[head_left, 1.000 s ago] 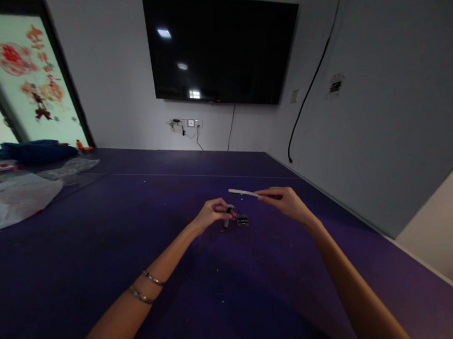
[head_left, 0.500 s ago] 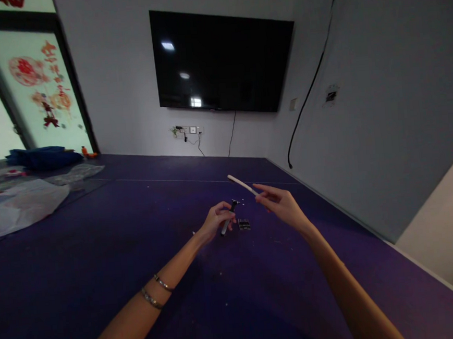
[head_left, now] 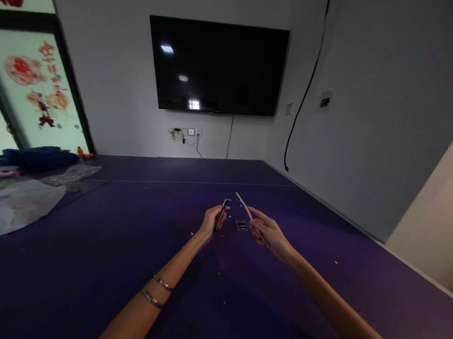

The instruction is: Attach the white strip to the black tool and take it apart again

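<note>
Our left hand (head_left: 212,223) gripped a slim dark tool (head_left: 220,216) whose bent tip was too small for us to make out, while our right hand (head_left: 270,234) gripped a white toothbrush-like stick (head_left: 243,204), its handle partly hidden by the fingers. Between the hands, a small dark rectangular case (head_left: 241,224) lay on the purple surface (head_left: 222,316), its contents unclear to us; pale plastic sheeting (head_left: 21,206) was cut off at our view's left edge.
</note>
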Tool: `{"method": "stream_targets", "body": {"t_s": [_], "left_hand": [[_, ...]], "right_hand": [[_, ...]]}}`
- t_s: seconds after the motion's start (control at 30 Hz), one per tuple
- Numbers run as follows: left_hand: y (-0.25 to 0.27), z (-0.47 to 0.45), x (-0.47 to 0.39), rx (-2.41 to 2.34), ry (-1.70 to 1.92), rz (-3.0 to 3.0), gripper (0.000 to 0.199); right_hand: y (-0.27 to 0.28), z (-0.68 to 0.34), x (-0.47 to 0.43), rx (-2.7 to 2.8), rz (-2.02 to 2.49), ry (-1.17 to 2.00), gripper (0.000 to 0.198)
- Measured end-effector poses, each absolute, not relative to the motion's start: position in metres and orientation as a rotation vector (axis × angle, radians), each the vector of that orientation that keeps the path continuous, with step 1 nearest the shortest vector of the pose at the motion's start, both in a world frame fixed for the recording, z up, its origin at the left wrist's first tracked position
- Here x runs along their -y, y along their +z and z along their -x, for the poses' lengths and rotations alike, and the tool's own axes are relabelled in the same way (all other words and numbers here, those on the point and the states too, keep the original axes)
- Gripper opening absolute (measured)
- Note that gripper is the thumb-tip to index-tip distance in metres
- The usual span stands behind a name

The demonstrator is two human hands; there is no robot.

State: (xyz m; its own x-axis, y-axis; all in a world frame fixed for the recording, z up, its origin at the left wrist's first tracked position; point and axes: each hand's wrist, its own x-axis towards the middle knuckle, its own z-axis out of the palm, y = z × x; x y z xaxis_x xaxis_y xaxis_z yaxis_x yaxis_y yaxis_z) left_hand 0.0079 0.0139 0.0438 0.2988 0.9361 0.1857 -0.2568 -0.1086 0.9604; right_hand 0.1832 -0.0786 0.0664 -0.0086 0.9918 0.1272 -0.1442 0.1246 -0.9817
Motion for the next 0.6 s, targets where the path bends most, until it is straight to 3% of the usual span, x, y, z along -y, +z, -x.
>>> {"method": "stream_targets", "body": {"t_s": [0.6], "left_hand": [[0.031, -0.011, -0.018, -0.668, 1.296, -1.444, 0.019]], "right_hand": [[0.054, -0.157, 0.089, 0.912, 0.962, 1.401, 0.045]]}}
